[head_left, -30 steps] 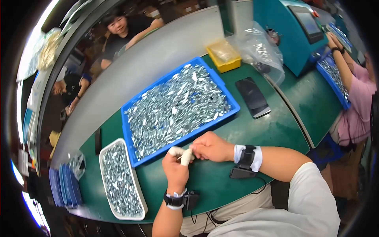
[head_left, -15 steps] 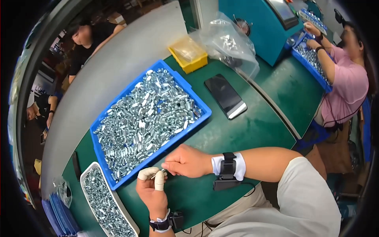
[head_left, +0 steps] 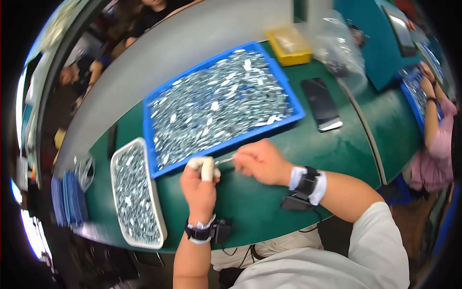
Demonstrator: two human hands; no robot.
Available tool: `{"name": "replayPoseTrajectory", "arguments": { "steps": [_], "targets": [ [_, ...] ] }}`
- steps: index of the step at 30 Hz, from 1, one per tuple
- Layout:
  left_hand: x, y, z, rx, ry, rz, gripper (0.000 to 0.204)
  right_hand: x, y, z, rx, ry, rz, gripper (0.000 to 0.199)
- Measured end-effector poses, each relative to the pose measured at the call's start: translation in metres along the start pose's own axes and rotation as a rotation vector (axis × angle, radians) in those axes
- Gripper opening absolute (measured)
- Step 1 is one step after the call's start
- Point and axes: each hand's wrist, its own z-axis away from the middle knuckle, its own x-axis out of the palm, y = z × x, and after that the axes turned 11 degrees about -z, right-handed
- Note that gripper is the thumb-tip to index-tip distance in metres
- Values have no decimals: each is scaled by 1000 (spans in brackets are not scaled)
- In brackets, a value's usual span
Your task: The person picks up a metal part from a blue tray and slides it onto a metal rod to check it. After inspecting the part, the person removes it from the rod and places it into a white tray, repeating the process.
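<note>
My left hand (head_left: pixel 198 185), with pale finger covers on the thumb and a finger, is closed in a pinch just in front of the blue tray (head_left: pixel 226 140). A small metal piece seems to sit at its fingertips, blurred and mostly hidden. My right hand (head_left: pixel 263 162) is pinched to its right, holding one end of a thin metal rod (head_left: pixel 224 161). That rod spans the small gap between both hands and points at the left fingertips. Small shiny metal parts (head_left: pixel 211 103) fill the blue tray. More small metal parts (head_left: pixel 134 192) lie in a white tray (head_left: pixel 160 226) at the left.
A black phone (head_left: pixel 321 103) lies right of the blue tray. Behind stand a yellow box (head_left: pixel 294 58) and a clear plastic bag (head_left: pixel 339 53), beside a teal machine (head_left: pixel 373 43). Blue bins (head_left: pixel 70 200) stand far left. A person in pink (head_left: pixel 435 154) works at the right.
The whole view has shifted, so the trays appear farther right and the picture is blurred. My right hand has drawn away from the left, and the thin rod now shows between them.
</note>
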Motion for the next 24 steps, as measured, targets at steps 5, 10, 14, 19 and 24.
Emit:
{"name": "replayPoseTrajectory", "arguments": {
  "steps": [5,10,14,19,24],
  "targets": [
    [-48,17,-24,95,336,42,8,-7,3,1,9,-31,-114,36],
    [-121,4,-33,92,720,92,17,0,2,0,15,-56,-131,36],
    [-100,8,-33,55,576,-70,19,-3,2,-2,7,-59,-135,36],
    [-46,28,-63,117,287,-479,19,-9,-2,-4,9,-55,-119,37],
    [-17,16,-122,420,196,-945,25,-5,-5,4,33,-69,-132,37]
  ]
}}
